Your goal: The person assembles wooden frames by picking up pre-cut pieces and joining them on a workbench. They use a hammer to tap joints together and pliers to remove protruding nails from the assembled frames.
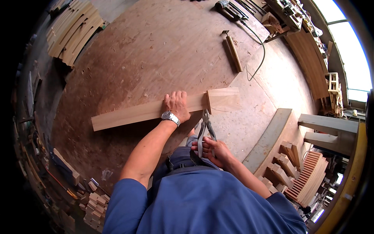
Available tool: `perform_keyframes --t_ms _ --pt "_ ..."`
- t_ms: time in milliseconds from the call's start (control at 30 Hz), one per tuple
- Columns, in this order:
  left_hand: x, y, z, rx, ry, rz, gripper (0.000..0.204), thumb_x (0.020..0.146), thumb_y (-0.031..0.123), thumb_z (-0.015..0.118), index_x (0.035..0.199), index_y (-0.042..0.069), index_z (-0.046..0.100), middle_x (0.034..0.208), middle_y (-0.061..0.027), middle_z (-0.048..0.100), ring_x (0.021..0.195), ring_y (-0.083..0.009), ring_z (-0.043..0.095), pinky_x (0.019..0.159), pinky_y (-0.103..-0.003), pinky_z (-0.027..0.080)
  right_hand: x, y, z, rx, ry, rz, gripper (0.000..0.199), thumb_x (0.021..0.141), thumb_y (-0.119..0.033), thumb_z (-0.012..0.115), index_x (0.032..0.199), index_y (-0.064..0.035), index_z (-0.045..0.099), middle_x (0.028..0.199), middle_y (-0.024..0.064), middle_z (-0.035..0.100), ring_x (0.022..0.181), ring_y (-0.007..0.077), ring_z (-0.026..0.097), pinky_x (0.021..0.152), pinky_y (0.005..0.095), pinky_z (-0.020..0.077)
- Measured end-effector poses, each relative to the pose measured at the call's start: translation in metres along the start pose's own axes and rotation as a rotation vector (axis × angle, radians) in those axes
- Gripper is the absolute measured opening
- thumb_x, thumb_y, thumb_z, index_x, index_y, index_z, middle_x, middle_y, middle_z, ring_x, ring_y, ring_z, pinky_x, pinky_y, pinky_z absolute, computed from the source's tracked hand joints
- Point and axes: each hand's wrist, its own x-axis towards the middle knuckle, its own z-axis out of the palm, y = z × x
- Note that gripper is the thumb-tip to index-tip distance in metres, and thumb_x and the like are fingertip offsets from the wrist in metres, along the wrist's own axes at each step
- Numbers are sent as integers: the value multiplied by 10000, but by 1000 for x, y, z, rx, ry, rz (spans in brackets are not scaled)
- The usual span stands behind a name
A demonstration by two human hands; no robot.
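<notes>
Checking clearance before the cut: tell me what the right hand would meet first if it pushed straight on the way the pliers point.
Probably the wooden plank: the right hand aims the pliers up at its near edge by the small cross piece. Depth is unclear; they may already touch.

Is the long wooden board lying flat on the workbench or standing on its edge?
Flat. The long wooden board lies broad face up on the workbench, the left hand pressing down on it.

A single head-worn fisheye view looks steeply down from close above the person's own chest and forearms onto a workbench (128, 58), facing forward across it, with straight edges bending toward the dark rim and the workshop floor (269, 97) at right.
</notes>
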Motion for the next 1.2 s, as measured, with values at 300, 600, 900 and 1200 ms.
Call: perform_keyframes --t_ms 300,600,900,1200 --pt "-2 1 -1 -1 10 4 564 624 239 828 1101 119 553 1092 -85 598 1088 -278 580 927 -479 386 23 4 37 239 30 -51 406 1127 -347 395 1270 14 517 1253 208 627 1180 325 629 1007 503 543" --pt "6 -26 -3 -23 -70 186 636 616 364 850 1117 92 568 1041 -120 647 1030 -308 634 853 -471 489 60 5 88 346 -59 -171 580 1125 -446 325 1343 75 455 1329 228 590 1243 326 602 1090 503 491" --pt "-19 -69 -37 10 31 225 615 620 470 866 1028 97 597 932 -99 648 915 -317 659 801 -449 492 66 18 78 390 81 -68 480 1045 -492 541 1134 -23 585 997 110 633 883 246 640 877 418 554" --pt "-19 -71 -35 -36 62 227 572 626 467 856 969 101 580 902 -111 652 875 -326 657 776 -450 491 13 -20 24 317 -55 169 479 1030 -528 522 1020 -51 568 857 48 563 702 180 493 652 332 426"
